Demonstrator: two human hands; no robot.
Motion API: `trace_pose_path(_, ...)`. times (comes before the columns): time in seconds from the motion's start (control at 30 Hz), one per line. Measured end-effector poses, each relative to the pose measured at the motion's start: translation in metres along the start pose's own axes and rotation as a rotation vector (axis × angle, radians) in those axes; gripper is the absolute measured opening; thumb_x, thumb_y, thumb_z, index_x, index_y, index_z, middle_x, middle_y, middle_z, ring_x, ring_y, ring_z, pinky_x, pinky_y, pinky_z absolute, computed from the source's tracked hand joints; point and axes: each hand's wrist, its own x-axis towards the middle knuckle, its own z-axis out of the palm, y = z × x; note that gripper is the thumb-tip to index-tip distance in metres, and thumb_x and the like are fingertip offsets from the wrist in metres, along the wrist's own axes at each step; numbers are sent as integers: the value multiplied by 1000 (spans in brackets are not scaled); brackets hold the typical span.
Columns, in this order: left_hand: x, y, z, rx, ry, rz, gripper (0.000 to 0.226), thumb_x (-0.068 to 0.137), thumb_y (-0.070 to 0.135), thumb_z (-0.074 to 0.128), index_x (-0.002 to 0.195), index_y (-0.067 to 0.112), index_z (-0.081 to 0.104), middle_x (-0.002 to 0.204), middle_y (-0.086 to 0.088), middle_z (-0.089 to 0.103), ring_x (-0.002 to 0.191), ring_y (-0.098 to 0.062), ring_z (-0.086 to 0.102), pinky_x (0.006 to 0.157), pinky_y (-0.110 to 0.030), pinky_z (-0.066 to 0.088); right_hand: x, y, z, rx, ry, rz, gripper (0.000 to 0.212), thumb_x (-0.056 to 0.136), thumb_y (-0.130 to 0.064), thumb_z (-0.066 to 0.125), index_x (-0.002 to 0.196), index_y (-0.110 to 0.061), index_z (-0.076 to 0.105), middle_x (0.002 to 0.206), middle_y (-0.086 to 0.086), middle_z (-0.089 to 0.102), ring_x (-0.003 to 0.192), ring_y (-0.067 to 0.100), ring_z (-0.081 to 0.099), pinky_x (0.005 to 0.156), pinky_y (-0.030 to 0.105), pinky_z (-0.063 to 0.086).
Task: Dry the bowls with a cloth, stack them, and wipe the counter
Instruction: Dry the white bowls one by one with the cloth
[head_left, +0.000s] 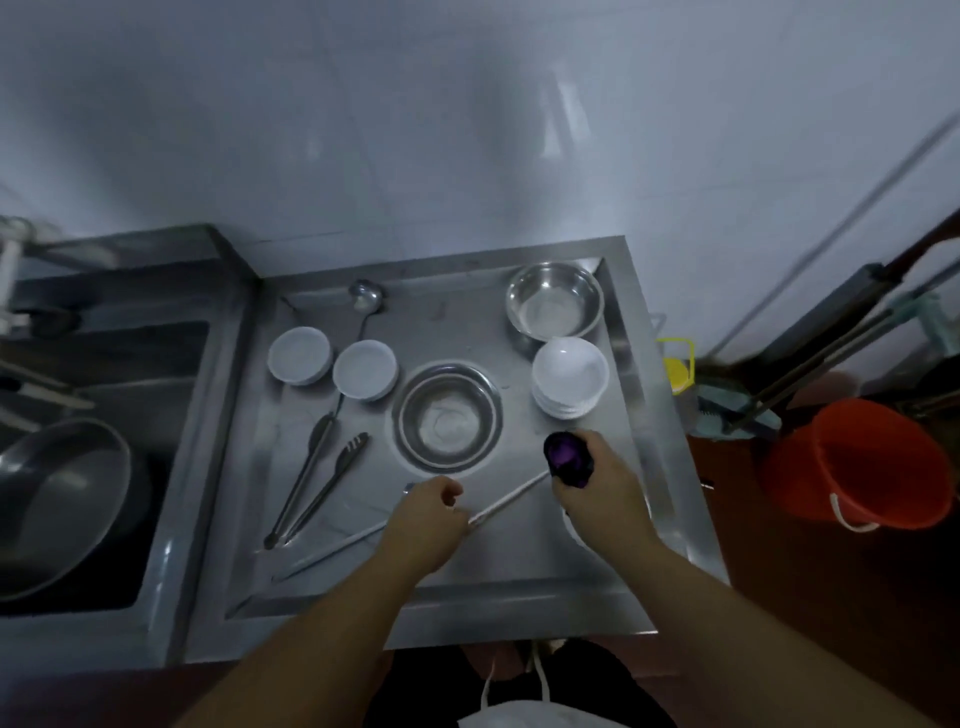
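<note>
On the steel counter (582, 582) stands a stack of white bowls (570, 375) at the right. Two white bowls (300, 355) (364, 369) lie upside down at the left. One steel bowl (555, 300) sits at the back right, another steel bowl (447, 417) in the middle. My right hand (597, 483) grips a bunched purple cloth (567, 458) wrapped over one end of a long metal utensil (511, 499). My left hand (423, 522) pinches that utensil's handle near the counter's front.
Metal tongs (317, 486) and a ladle (365, 301) lie on the counter's left part, with another long utensil (332, 551) near the front. A sink (104, 457) holding a large steel basin is at the left. A red bucket (852, 467) stands on the floor to the right.
</note>
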Motion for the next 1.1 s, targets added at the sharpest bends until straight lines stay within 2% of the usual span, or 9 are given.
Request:
trace_pose_path(0.07, 3, -14, -17, 85, -2, 21, 35, 98, 25, 62, 133, 22, 65, 129, 1, 67, 109, -18, 65, 92, -32, 52, 3, -12, 17, -51, -53, -39, 42, 82, -17, 75, 114, -40, 59, 101, -12, 62, 90, 15, 61, 70, 26, 47)
trace_pose_path(0.2, 22, -57, -58, 182, 6, 32, 34, 100, 33, 60, 132, 24, 65, 133, -2, 63, 105, -18, 64, 91, -35, 54, 13, -41, 65, -234, -207, -85, 39, 85, -19, 70, 120, -33, 60, 102, -1, 64, 92, 21, 63, 78, 39, 55)
trace_pose_path(0.3, 45, -92, -90, 269, -33, 37, 43, 100, 28, 60, 142, 22, 60, 140, -5, 60, 118, -23, 64, 97, -35, 54, 19, -62, 104, -339, -258, -116, 44, 87, -20, 68, 128, -33, 59, 106, 2, 62, 95, 24, 61, 78, 35, 50)
trace_pose_path(0.4, 70, -118, -123, 359, -60, 56, 39, 99, 22, 56, 137, 19, 63, 136, -7, 61, 119, -28, 64, 100, -41, 54, 26, -81, 139, -397, -272, -116, 43, 86, -17, 67, 127, -30, 60, 107, 4, 63, 95, 27, 61, 78, 38, 52)
trace_pose_path(0.5, 99, -135, -152, 444, -45, 84, 28, 98, 21, 53, 122, 17, 66, 126, -9, 63, 109, -31, 64, 95, -45, 56, 36, -96, 171, -455, -289, -103, 42, 84, -16, 68, 124, -29, 60, 106, 4, 64, 94, 27, 62, 79, 41, 55)
trace_pose_path(0.67, 144, -148, -185, 503, -68, 136, 33, 98, 25, 54, 128, 17, 64, 130, -9, 60, 115, -33, 62, 93, -43, 55, 53, -107, 208, -511, -256, -52, 46, 84, -18, 70, 126, -33, 58, 103, 5, 63, 88, 25, 62, 71, 34, 51)
trace_pose_path(0.83, 183, -146, -198, 580, -88, 166, 33, 99, 27, 50, 129, 17, 59, 129, -11, 58, 116, -35, 59, 92, -45, 52, 70, -112, 228, -576, -250, -18, 50, 87, -18, 68, 133, -33, 55, 107, 6, 61, 89, 27, 60, 71, 33, 49)
trace_pose_path(1.0, 220, -138, -199, 451, -59, 111, 33, 101, 29, 46, 127, 16, 61, 130, -13, 64, 116, -36, 62, 94, -47, 54, 93, -117, 241, -581, -257, 1, 53, 87, -17, 69, 136, -32, 54, 109, 7, 58, 91, 27, 60, 77, 39, 56)
trace_pose_path(1.1, 241, -131, -195, 290, -19, 83, 31, 106, 33, 48, 122, 11, 62, 128, -16, 68, 115, -39, 65, 89, -44, 50, 104, -116, 246, -561, -245, 25, 50, 88, -21, 70, 133, -34, 54, 111, 6, 59, 92, 26, 61, 80, 44, 59)
